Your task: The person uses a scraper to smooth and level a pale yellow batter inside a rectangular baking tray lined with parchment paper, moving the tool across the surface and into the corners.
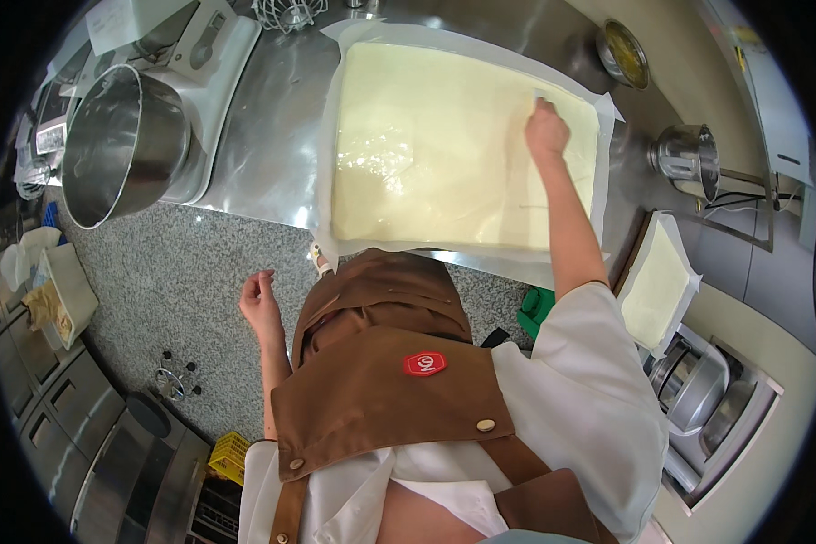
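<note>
A wide sheet of smooth, pale yellow batter (435, 143) lies in a shallow rectangular pan lined with white parchment paper (328, 170) on the steel worktop. Over the right part of the batter, my right hand (548, 130) grips a small pale scraper (539, 94), mostly hidden by the fingers. The batter shows a faint band beside that hand and a short line lower down. My left hand (258, 302) hangs at my side above the floor, fingers loosely bent and holding nothing.
A steel mixing bowl (126, 146) sits by the stand mixer (204, 102) at left. A wire whisk (290, 13) lies at the back. To the right are a small metal bowl (623, 54), a steel pitcher (687, 162) and a second lined tray (658, 282). Pans (697, 387) fill a shelf.
</note>
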{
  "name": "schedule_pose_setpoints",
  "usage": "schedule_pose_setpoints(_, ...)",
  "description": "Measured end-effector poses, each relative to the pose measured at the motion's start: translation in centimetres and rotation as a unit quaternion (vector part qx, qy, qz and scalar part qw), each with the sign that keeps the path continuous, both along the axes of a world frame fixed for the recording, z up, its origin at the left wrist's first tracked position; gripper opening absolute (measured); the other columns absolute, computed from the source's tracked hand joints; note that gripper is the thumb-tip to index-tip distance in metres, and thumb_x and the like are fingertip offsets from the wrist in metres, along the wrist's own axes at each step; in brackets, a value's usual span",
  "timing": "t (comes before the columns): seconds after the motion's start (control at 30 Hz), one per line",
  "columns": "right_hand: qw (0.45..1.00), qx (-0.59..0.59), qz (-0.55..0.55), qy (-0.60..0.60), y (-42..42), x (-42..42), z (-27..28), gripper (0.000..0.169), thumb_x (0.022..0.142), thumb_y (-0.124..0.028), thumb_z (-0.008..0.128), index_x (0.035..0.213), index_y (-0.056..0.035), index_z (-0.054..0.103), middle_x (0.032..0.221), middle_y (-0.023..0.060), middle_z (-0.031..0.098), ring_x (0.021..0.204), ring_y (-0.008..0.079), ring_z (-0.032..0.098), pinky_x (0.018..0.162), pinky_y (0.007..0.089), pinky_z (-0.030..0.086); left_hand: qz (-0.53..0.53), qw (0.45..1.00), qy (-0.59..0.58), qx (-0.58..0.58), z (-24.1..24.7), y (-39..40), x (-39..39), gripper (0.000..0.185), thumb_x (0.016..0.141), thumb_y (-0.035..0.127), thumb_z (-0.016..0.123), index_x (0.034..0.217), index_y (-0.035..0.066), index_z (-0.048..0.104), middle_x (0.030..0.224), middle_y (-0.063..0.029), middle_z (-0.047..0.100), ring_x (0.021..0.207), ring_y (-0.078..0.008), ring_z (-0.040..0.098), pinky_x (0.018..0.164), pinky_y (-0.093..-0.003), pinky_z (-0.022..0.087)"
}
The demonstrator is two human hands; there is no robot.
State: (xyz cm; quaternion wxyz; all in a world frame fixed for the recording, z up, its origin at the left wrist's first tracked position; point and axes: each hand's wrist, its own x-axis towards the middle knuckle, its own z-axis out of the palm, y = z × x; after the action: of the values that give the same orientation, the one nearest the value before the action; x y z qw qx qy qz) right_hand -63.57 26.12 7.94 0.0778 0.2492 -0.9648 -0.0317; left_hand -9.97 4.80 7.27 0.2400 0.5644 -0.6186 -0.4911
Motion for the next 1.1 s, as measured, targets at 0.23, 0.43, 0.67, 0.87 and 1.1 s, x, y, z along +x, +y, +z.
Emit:
schedule_pose_setpoints(0.23, 0.974, -0.025, 0.225, 0.000, -8.2, 13.7, 1.4, 0.020, 0.079, -0.006, 0.052, 0.098, -0.0051, 0.059, 0.085, 0.0105, 0.059, 0.065, 0.0259, 0.064, 0.055, 0.0381, 0.052, -0.026, 1.000, 0.014, 0.003, -0.7, -2.1, 2.0, 0.022, 0.093, 0.017, 0.056, 0.090, -0.001, 0.068, 0.081, -0.0035, 0.065, 0.072, -0.0076, 0.053, 0.068, -0.0238, 0.043)
schedule_pose_setpoints(0.43, 0.923, 0.020, 0.379, -0.065, -7.5, 24.5, 4.5, 0.016, 0.074, -0.009, 0.057, 0.089, -0.0062, 0.053, 0.078, 0.0081, 0.054, 0.063, 0.0202, 0.058, 0.053, 0.0335, 0.047, -0.056, 0.998, 0.021, 0.007, -1.1, -4.1, 3.3, 0.023, 0.093, 0.019, 0.056, 0.090, -0.001, 0.068, 0.082, -0.0053, 0.066, 0.076, -0.0109, 0.058, 0.073, -0.0263, 0.046)
schedule_pose_setpoints(0.67, 0.894, -0.083, 0.428, -0.107, -4.5, 27.4, 8.8, 0.015, 0.072, -0.008, 0.060, 0.086, -0.0066, 0.053, 0.075, 0.0070, 0.052, 0.064, 0.0218, 0.057, 0.055, 0.0337, 0.046, -0.068, 0.997, 0.026, 0.007, -1.4, -5.4, 3.5, 0.024, 0.093, 0.019, 0.056, 0.088, -0.002, 0.067, 0.081, -0.0056, 0.066, 0.075, -0.0103, 0.058, 0.072, -0.0261, 0.045)
schedule_pose_setpoints(0.87, 0.948, -0.084, 0.305, 0.027, -6.5, 16.7, 8.7, 0.006, 0.075, -0.007, 0.059, 0.081, -0.0076, 0.056, 0.073, 0.0071, 0.053, 0.062, 0.0240, 0.059, 0.053, 0.0368, 0.049, -0.072, 0.997, 0.010, 0.018, -0.7, -5.0, 2.5, 0.023, 0.093, 0.018, 0.057, 0.088, -0.002, 0.067, 0.080, -0.0053, 0.066, 0.074, -0.0095, 0.057, 0.070, -0.0250, 0.045)
schedule_pose_setpoints(1.1, 0.955, -0.028, 0.290, 0.062, -10.8, 10.3, 4.1, 0.011, 0.078, -0.005, 0.055, 0.088, -0.0098, 0.056, 0.077, 0.0067, 0.055, 0.069, 0.0226, 0.061, 0.057, 0.0363, 0.051, -0.053, 0.998, 0.026, 0.016, -0.8, -3.3, 1.6, 0.021, 0.093, 0.016, 0.057, 0.088, -0.002, 0.067, 0.081, -0.0051, 0.066, 0.075, -0.0099, 0.058, 0.070, -0.0252, 0.046)
